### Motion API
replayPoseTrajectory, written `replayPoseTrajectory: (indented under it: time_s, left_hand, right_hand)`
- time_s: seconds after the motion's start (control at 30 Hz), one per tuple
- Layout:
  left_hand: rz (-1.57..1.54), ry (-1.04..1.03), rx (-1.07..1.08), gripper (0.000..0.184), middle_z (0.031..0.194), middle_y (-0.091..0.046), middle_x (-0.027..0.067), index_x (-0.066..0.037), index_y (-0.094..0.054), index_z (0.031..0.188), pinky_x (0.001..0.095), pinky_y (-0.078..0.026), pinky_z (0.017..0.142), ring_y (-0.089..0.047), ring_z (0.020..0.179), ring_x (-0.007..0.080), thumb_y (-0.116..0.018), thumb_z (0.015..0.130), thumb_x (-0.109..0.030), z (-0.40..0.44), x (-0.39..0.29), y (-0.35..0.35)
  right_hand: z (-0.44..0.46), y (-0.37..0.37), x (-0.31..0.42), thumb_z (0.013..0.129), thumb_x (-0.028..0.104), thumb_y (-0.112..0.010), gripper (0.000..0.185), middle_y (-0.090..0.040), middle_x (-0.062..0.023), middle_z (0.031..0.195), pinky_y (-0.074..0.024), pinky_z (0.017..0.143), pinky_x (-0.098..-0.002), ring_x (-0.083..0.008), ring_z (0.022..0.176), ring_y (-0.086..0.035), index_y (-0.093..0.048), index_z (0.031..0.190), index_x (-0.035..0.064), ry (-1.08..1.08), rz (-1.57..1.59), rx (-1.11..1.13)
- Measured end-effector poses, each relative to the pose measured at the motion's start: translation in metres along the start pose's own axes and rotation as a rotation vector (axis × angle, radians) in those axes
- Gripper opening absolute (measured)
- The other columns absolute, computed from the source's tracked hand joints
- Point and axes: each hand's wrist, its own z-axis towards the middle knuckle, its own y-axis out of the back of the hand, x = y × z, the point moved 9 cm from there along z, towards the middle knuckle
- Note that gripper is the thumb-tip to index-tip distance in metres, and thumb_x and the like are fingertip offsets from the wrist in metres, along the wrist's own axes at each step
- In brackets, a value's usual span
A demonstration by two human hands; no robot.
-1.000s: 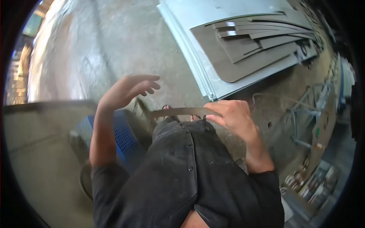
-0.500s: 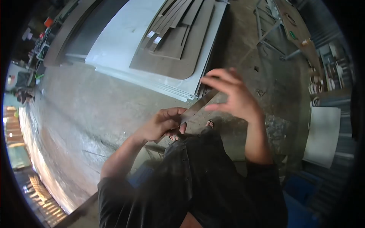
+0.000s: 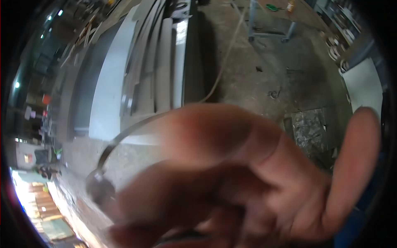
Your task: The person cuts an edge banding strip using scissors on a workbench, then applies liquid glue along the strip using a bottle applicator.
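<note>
A large blurred hand, seemingly my right hand [image 3: 285,173], fills the lower middle close to the camera. Its fingers are curled except one raised at the right edge, and what they hold is hidden. Lower left, darker and smeared, my left hand [image 3: 144,194] overlaps it, with a blurred fingertip at the lower end of a thin flexible strip [image 3: 124,133]. The strip bends up past the top of the right hand and runs on toward the upper right. Where the two hands meet cannot be made out.
Long grey-brown panels and strips [image 3: 142,78] lie on a pale sheet stack [image 3: 108,89]. A wheeled metal frame [image 3: 271,34] stands at upper right. A white board [image 3: 364,84] leans at right, with rolls [image 3: 336,51] nearby. At far left is a distant person [image 3: 46,171].
The view has turned and lifted. My right hand has come up very near the camera, its fingers now mostly curled. The strip now shows as a long curve. My torso and feet have left view.
</note>
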Motion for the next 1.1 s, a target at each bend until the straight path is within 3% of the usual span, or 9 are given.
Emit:
replayPoseTrajectory:
  time_s: [0.23,0.5,0.63,0.7,0.73,0.77,0.83,0.97,1.1]
  left_hand:
    - [0.628,-0.624,-0.486,0.033,0.059,-0.054,0.0035,0.001,-0.064,0.111,0.0261,-0.037,0.042,-0.049,0.045,0.0134,-0.058,0.090,-0.025,-0.011,-0.090,-0.022]
    - [1.130,-0.901,-0.784,0.036,0.067,-0.056,0.0021,-0.001,-0.063,0.117,0.0256,-0.038,0.046,-0.049,0.050,0.0125,-0.052,0.091,-0.025,0.035,-0.151,-0.118]
    - [1.162,-0.980,-0.765,0.038,0.070,-0.058,0.0014,-0.002,-0.062,0.119,0.0253,-0.039,0.048,-0.049,0.053,0.0121,-0.050,0.091,-0.025,0.074,-0.167,-0.174]
    - [1.241,-1.136,-0.700,0.040,0.072,-0.058,0.0011,-0.002,-0.062,0.121,0.0252,-0.039,0.049,-0.049,0.054,0.0118,-0.048,0.092,-0.025,0.092,-0.173,-0.230]
    - [1.796,-1.163,-1.129,0.038,0.073,-0.064,0.0007,-0.006,-0.070,0.115,0.0282,-0.041,0.048,-0.050,0.052,0.0129,-0.053,0.086,-0.025,0.084,-0.175,-0.305]
    - [1.496,-1.209,-1.339,0.031,0.081,-0.072,0.0011,-0.016,-0.077,0.096,0.0285,-0.046,0.047,-0.060,0.053,0.0119,-0.049,0.085,-0.022,0.077,-0.183,-0.318]
    - [2.378,-1.192,-1.620,0.034,0.081,-0.072,-0.0022,-0.022,-0.074,0.110,0.0295,-0.046,0.046,-0.062,0.054,0.0145,-0.050,0.086,-0.022,0.090,-0.193,-0.406]
    - [2.466,-0.988,-1.563,0.043,0.086,-0.072,-0.0040,-0.027,-0.064,0.128,0.0301,-0.046,0.046,-0.061,0.054,0.0157,-0.049,0.088,-0.021,0.097,-0.212,-0.480]
    - [2.308,-0.774,-1.536,0.037,0.087,-0.072,-0.0036,-0.023,-0.065,0.128,0.0316,-0.045,0.045,-0.056,0.049,0.0175,-0.044,0.097,-0.026,0.120,-0.220,-0.575]
  right_hand:
    - [0.006,0.027,0.161,0.097,0.068,-0.028,0.076,-0.051,-0.0206,0.116,-0.0444,0.099,-0.0581,-0.0345,0.112,-0.053,-0.034,0.131,0.0006,0.043,0.100,0.042]
    - [0.033,0.136,0.373,0.097,0.070,-0.028,0.073,-0.061,-0.0139,0.097,-0.0481,0.093,-0.0571,-0.0277,0.098,-0.060,-0.046,0.117,0.0021,0.185,0.176,-0.093]
    - [0.052,0.311,0.554,0.098,0.068,-0.028,0.081,-0.062,-0.0275,0.118,-0.0394,0.106,-0.0588,-0.0382,0.117,-0.059,-0.057,0.112,-0.0070,0.331,0.247,0.005]
    - [0.019,0.448,0.662,0.095,0.071,-0.032,0.084,-0.063,-0.0281,0.112,-0.0460,0.102,-0.0564,-0.0403,0.110,-0.061,-0.054,0.107,-0.0093,0.446,0.408,-0.274]
    - [-0.005,0.518,0.717,0.093,0.074,-0.035,0.087,-0.062,-0.0291,0.111,-0.0498,0.099,-0.0546,-0.0414,0.109,-0.061,-0.052,0.108,-0.0099,0.515,0.456,-0.428]
    - [-0.024,0.559,0.760,0.091,0.075,-0.037,0.087,-0.062,-0.0280,0.112,-0.0512,0.098,-0.0548,-0.0405,0.109,-0.061,-0.054,0.108,-0.0079,0.569,0.541,-0.540]
    - [-0.043,0.622,0.842,0.091,0.073,-0.040,0.083,-0.061,-0.0272,0.115,-0.0521,0.096,-0.0548,-0.0396,0.109,-0.061,-0.054,0.114,-0.0049,0.728,0.612,-0.728]
    - [-0.069,0.752,1.060,0.091,0.073,-0.039,0.080,-0.054,-0.0230,0.130,-0.0542,0.093,-0.0554,-0.0416,0.116,-0.057,-0.050,0.133,0.0051,0.961,0.355,-0.429]
    - [-0.058,0.818,1.168,0.093,0.070,-0.037,0.074,-0.044,-0.0204,0.145,-0.0553,0.090,-0.0564,-0.0447,0.126,-0.048,-0.056,0.131,0.0095,1.027,0.771,-0.653]
